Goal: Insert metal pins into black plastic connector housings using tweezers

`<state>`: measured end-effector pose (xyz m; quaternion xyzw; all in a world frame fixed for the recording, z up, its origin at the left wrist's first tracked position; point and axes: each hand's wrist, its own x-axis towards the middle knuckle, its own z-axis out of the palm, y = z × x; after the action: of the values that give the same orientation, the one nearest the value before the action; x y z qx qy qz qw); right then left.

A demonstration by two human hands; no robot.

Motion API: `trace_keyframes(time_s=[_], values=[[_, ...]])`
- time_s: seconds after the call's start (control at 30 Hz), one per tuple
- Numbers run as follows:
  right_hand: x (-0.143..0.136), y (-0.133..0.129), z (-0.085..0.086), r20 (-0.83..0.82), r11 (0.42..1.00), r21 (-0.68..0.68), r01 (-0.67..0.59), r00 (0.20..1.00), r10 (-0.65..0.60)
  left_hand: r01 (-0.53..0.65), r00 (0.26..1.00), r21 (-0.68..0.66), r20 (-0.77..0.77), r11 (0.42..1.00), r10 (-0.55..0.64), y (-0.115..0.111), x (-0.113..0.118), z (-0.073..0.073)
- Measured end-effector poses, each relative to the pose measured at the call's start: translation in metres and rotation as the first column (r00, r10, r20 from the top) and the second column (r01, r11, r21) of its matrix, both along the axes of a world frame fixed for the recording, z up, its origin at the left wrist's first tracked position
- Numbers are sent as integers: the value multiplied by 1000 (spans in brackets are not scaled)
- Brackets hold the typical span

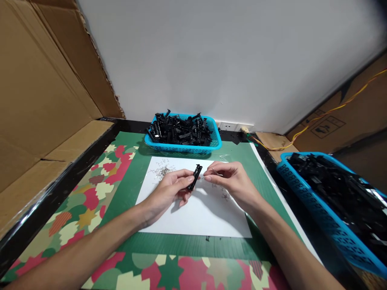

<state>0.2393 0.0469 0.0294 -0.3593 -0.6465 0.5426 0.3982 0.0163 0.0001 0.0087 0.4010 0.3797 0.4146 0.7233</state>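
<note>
My left hand [169, 188] is closed on a narrow black plastic part [195, 177], held tilted above the white sheet [193, 223] with thumb and fingers on its sides. Just to its right, my right hand [234, 180] is pinched, and a thin metal wire piece [216, 172] shows at its fingers; its exact shape is too small to tell. The two hands are close together but apart. Behind my left hand lies a pile of small metal wire pieces [163, 172] on the sheet. More thin wire pieces [225, 196] lie under my right hand, partly hidden.
A blue basket [181, 148] heaped with black plastic parts stands at the back. Another blue basket [314, 201] of black pieces is at the right. Cardboard [39, 80] walls the left. A yellow cord [294, 139] runs from a power strip [229, 126] by the wall.
</note>
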Motion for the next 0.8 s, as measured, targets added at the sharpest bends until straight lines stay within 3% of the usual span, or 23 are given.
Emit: trace_keyframes(time_s=[0.17, 0.57, 0.8], values=[[-2, -3, 3, -9, 996, 83, 21, 1000, -21, 21, 999, -104, 48, 994, -17, -3, -2, 5], [-2, -6, 2, -12, 999, 26, 23, 1000, -23, 21, 997, -63, 74, 998, -16, 0, -4, 3], [-4, -6, 0, 99, 998, 65, 25, 995, -32, -8, 998, -63, 54, 998, 11, -1, -2, 4]])
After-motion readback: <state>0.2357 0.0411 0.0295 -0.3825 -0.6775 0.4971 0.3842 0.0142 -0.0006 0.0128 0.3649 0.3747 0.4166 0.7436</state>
